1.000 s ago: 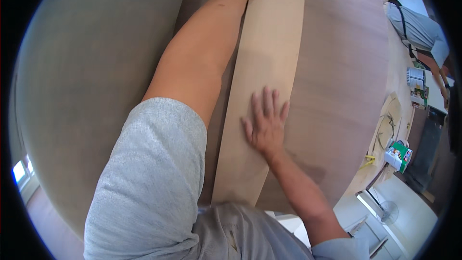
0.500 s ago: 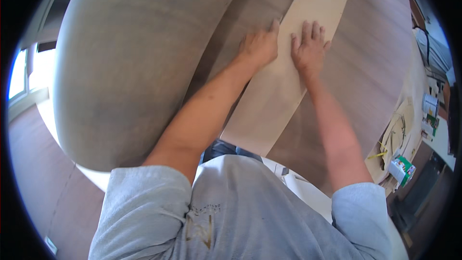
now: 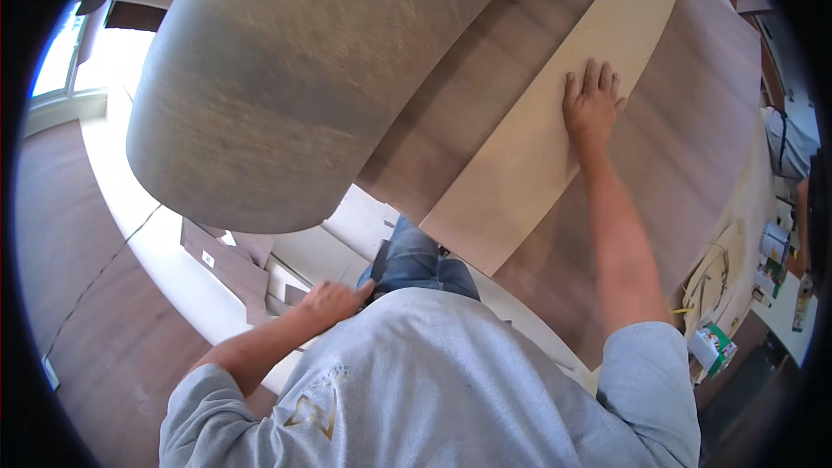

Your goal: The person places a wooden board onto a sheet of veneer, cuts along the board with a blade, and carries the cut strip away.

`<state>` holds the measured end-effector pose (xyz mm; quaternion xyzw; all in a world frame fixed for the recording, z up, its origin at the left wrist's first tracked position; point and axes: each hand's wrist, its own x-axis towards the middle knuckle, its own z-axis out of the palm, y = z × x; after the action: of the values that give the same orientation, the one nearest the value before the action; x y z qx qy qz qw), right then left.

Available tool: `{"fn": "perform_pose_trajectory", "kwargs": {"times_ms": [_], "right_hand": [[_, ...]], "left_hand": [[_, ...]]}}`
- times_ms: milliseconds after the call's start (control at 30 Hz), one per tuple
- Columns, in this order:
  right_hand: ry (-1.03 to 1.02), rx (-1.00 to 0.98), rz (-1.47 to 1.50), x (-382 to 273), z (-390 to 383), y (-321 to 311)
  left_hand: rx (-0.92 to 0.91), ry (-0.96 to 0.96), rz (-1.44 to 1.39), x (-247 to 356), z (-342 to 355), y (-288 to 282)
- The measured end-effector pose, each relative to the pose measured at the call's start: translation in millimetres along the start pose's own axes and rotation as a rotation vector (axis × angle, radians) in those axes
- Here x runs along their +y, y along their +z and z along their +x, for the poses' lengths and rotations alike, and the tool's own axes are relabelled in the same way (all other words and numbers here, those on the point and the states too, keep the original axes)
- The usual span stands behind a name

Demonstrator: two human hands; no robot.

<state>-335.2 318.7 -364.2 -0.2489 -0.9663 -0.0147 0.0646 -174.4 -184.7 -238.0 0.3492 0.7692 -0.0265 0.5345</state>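
Observation:
My right hand (image 3: 593,113) lies flat with fingers spread on a long pale board (image 3: 529,178). The board rests on a large brown sheet (image 3: 659,121), running diagonally from near my waist to the far right. Down at my left hip, my left hand (image 3: 334,302) has its fingers curled, the thumb pointing to the waist of my jeans (image 3: 420,256). Whatever those fingers grip, if anything, is hidden; a dark strip (image 3: 380,262) shows just beyond the thumb. A big curled grey-brown sheet (image 3: 286,87) bulges up on the left of the board.
Flat brown offcuts (image 3: 227,273) lie low at the left, beside a pale curved edge (image 3: 178,282). A cable (image 3: 104,264) crosses the floor. At the right are a green-and-white box (image 3: 712,349), a can (image 3: 774,241) and other small items.
My left hand has left the pale board's left edge and come back to my left hip. My right hand stays on the board. The view has shifted, showing more floor at the left.

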Motion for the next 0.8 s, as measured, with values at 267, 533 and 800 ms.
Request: {"fn": "perform_pose_trajectory", "kwargs": {"times_ms": [267,533,800], "right_hand": [[0.0,-0.037,0.007,4,3,-16],[0.014,-0.001,0.107,10,8,-19],[-0.003,-0.007,0.219,14,20,-28]], "left_hand": [[1.005,0.073,-0.398,58,34,-105],[1.519,0.044,-0.715,77,56,-178],[0.961,-0.076,-0.434,116,271,-382]]}}
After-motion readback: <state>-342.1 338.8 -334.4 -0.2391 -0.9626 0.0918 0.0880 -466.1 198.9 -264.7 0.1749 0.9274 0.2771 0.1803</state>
